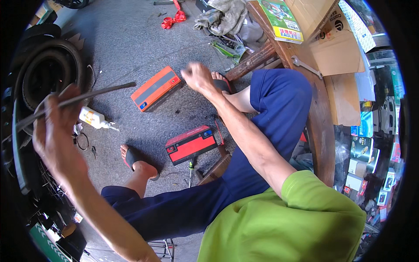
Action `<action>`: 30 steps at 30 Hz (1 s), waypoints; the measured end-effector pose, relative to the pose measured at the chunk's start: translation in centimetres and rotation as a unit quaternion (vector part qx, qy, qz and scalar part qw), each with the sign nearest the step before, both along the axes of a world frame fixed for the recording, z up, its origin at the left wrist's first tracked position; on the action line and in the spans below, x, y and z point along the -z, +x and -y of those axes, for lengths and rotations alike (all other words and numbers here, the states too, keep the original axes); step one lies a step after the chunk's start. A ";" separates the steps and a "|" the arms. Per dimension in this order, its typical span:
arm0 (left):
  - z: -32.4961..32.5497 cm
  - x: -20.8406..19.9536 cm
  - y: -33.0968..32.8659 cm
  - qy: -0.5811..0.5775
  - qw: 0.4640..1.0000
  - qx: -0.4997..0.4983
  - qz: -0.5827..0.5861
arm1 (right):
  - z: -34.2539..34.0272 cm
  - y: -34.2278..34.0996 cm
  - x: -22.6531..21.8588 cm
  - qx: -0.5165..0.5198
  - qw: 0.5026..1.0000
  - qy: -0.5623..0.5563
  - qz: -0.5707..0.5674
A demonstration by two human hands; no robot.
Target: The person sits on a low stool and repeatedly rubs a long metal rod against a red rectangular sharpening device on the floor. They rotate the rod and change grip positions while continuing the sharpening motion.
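Note:
My left hand (59,135) is raised at the left, its fingers closed round a long, dark, thin bar (102,89), possibly a file. The bar slants up to the right, its far end near an orange battery (158,88) with a grey stripe and small terminals, which sits on the floor. Just right of that battery is my right hand (198,77), slightly blurred, its fingers curled together; whatever they hold, if anything, is hidden. A second battery (191,145), red and black, stands nearer to me between my feet. A screwdriver (191,168) with a green handle is beside it.
A white bottle (91,118) lies on the floor near black tyres (50,72). On the right, a wooden bench (321,126) holds a wrench (307,67), a green and yellow box (281,19) and cardboard (342,56). Grey rags (224,17) and red ribbon (174,19) lie farther off.

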State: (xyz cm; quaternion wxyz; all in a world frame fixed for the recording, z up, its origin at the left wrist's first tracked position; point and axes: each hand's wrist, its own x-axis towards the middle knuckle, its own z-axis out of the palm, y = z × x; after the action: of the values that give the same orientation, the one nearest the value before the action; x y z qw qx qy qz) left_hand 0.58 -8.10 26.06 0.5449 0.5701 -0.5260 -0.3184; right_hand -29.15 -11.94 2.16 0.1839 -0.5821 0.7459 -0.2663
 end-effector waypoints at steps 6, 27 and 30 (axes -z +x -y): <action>-5.4 -1.6 8.0 0.060 0.977 -0.153 0.136 | -9.9 0.8 10.7 -0.039 0.922 0.384 -0.036; -4.8 0.1 7.7 0.091 0.973 -0.152 0.150 | -5.6 -0.3 13.0 0.201 0.898 0.162 0.356; -5.3 -0.1 7.6 0.082 0.972 -0.140 0.167 | -1.9 0.8 7.7 0.161 0.883 0.025 0.440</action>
State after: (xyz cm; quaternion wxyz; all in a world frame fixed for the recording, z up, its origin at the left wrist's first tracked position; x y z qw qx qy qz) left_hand 8.18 -2.84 26.18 0.4398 0.7261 -0.4964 -0.1814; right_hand -28.31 -10.01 -5.54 0.4623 -0.2718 0.6784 -0.5022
